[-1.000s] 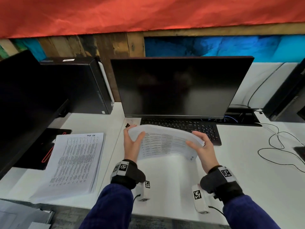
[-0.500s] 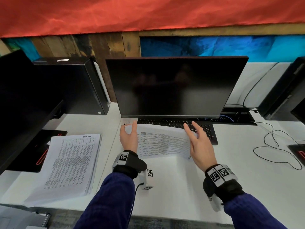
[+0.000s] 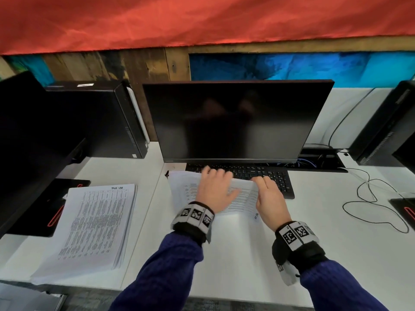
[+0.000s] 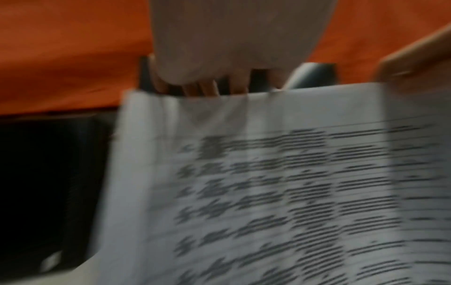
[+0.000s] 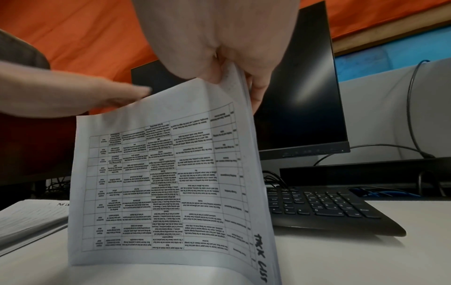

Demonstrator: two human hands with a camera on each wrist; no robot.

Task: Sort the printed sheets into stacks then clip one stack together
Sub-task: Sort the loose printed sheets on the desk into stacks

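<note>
A bundle of printed sheets (image 3: 182,191) with tables stands on its lower edge on the white desk (image 3: 235,254), in front of the keyboard (image 3: 276,178). In the right wrist view my right hand (image 5: 219,73) pinches the sheets (image 5: 165,183) at their top edge, thumb in front and fingers behind. My left hand (image 3: 213,185) lies over the top edge with straight, spread fingers; its view is blurred and shows the fingers (image 4: 207,84) reaching past the paper (image 4: 268,192). A second, thicker stack (image 3: 96,225) lies flat on the desk to the left.
A dark monitor (image 3: 235,122) stands just behind the keyboard. Black computer cases (image 3: 101,120) and another screen are at the left, more equipment and loose cables (image 3: 370,198) at the right. A small black item (image 3: 166,173) lies by the sheets' far left corner.
The bowed bundle has come down from between both hands onto the desk. My left hand slid right along its top edge, and my right hand turned palm-down at the right end.
</note>
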